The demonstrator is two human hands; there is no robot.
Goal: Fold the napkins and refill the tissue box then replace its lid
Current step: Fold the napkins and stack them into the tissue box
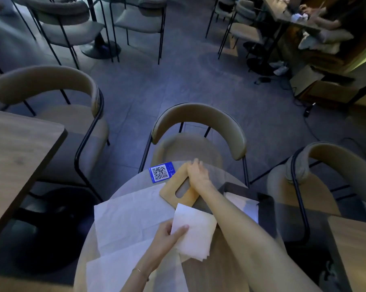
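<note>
- I see the dark box (266, 207) open on the right of the round table (198, 277), with white tissues (241, 204) showing inside it.
- The wooden lid (179, 191), with its slot, lies on the table just left of the box, its near-right edge touching or overlapping the box; I cannot tell which.
- My right hand (200, 175) rests on the lid's far end, fingers curled over the edge, gripping it.
- My left hand (167, 239) pinches a folded napkin (193, 230), thumb on top, near the lid's near corner.
- Unfolded napkins (131, 220) lie spread on the table's left side, overlapping each other.
- A blue QR card (162, 172) lies at the table's far edge, just left of the lid.
- A chair (198, 127) stands beyond the table.
</note>
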